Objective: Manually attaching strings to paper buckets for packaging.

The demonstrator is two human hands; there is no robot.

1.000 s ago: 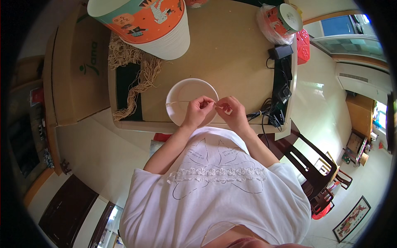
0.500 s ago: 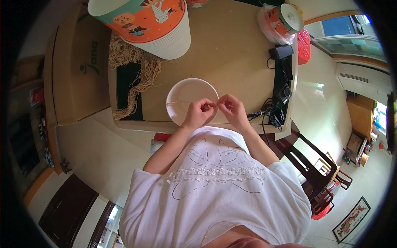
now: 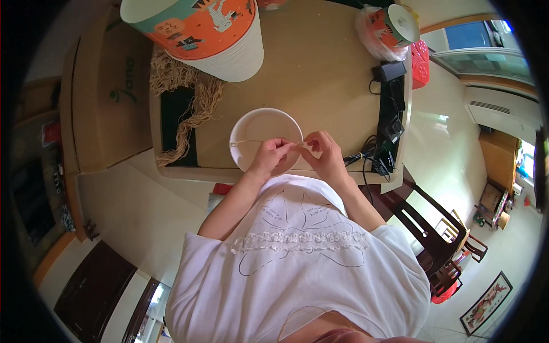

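A white paper bucket (image 3: pixel 251 123) stands near the table's front edge with its round mouth facing up. A pale string (image 3: pixel 247 141) runs from the bucket's left rim across its mouth to my fingers. My left hand (image 3: pixel 271 155) is over the bucket's right half, pinching the string between thumb and fingertips. Just beyond the right rim, my right hand (image 3: pixel 323 153) pinches the string's end close to the left fingertips. The bit of string between the hands is too small to make out clearly.
Nested orange-and-green paper buckets (image 3: pixel 229 46) lie at the back left, beside bundles of beige string (image 3: pixel 197 108). Black adapters and cables (image 3: pixel 374 154) run along the table's right edge. Wrapped small buckets (image 3: pixel 389 31) stand at the far right. A large cardboard box (image 3: pixel 108 108) is to the left.
My left fingers have straightened into a flatter pinch on the string. My right hand has turned slightly and its fingers have shifted. The bucket has stayed in place.
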